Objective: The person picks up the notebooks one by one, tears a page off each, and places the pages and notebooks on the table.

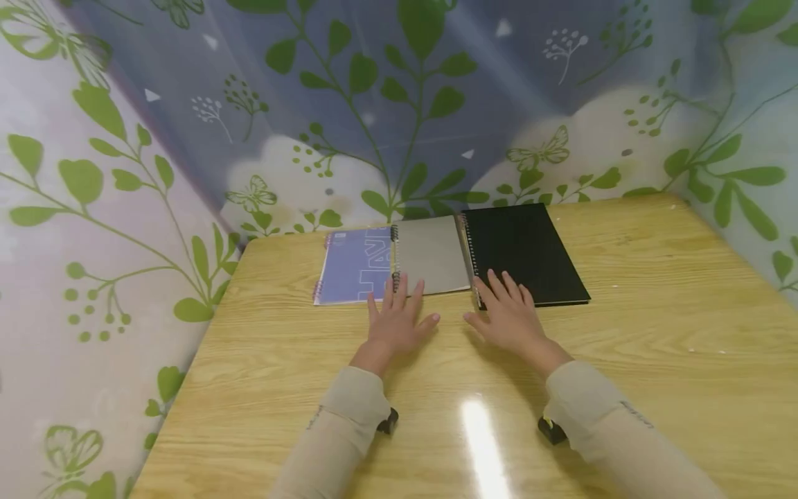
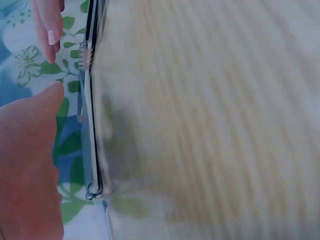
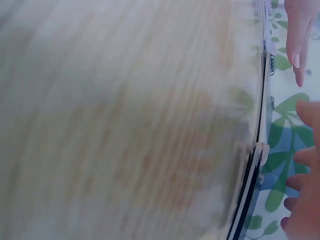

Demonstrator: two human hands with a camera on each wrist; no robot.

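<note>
Three spiral-bound notebooks lie side by side toward the back of the table: a blue-purple notebook (image 1: 349, 267) with white outlined lettering, a grey notebook (image 1: 431, 253), and a larger black notebook (image 1: 520, 249). My left hand (image 1: 395, 326) is spread with its fingertips over the near edge of the grey notebook, close to its coil. Over the near left corner of the black notebook, my right hand (image 1: 512, 322) also has its fingers spread. Both wrist views show a gap between the hands and the notebooks. Neither hand holds anything.
The wood-grain table (image 1: 262, 388) reaches back to a patterned wall covering (image 1: 424, 104) with leaves and butterflies, which also rises along the left and right. A bright light reflection (image 1: 485, 443) falls on the tabletop between the forearms.
</note>
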